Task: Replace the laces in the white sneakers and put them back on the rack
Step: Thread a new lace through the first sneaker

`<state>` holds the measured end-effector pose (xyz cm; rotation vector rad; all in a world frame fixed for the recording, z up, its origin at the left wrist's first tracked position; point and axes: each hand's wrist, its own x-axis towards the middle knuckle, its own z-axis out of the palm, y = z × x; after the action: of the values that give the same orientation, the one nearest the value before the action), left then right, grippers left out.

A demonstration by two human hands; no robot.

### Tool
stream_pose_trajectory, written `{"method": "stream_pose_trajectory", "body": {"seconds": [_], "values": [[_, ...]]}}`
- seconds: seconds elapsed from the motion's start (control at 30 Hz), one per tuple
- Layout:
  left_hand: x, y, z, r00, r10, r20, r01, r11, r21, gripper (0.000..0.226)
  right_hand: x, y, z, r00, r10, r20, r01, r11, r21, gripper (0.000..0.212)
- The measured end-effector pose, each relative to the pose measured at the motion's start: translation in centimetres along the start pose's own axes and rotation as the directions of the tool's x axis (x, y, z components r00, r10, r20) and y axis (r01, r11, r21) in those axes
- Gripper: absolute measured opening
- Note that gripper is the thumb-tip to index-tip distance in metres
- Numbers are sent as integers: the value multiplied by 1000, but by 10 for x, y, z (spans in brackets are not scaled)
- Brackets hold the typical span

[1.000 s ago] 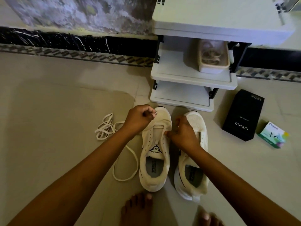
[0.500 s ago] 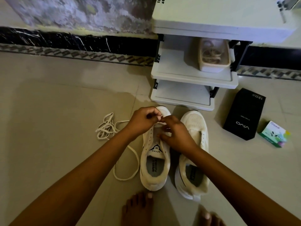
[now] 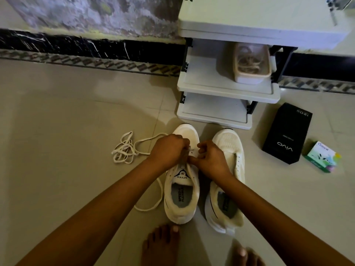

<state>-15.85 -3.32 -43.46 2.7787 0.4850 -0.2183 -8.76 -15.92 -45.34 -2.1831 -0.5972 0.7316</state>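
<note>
Your left hand (image 3: 169,150) pinches the limp lace (image 3: 123,152) trailing to nine o'clock, right hand (image 3: 211,160) pinching the left sneaker (image 3: 181,198); best gripped near its tip.

Dim and a little yellow all over. Brightest far past the left hand (image 3: 169,150), on top of the white rack (image 3: 269,22). Big soft shadow on the floor (image 3: 57,160), left of that hand. Dark strip between the sneakers (image 3: 182,204). Bent and stretched at the edges. A bit fuzzy everywhere.
</note>
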Motion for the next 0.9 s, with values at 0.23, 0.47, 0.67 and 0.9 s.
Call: {"method": "stream_pose_trajectory", "body": {"seconds": [0.23,0.47,0.67,0.9], "values": [[-1,0,-4,990,-90,-109,89,996,-11,23,-3,0,1,998,-63,-9,62,998,-11,43],[-2,-2,-5,996,-88,-32,81,981,-178,17,-8,-1,1,988,-155,-16,154,987,-38,38],[-1,6,3,999,-25,31,21,992,124,27,-7,1,0,989,-149,12,149,988,-37,40],[-1,13,-2,997,17,76,-41,946,321,27,-3,2,2,995,-103,-4,103,994,-42,41]]}}
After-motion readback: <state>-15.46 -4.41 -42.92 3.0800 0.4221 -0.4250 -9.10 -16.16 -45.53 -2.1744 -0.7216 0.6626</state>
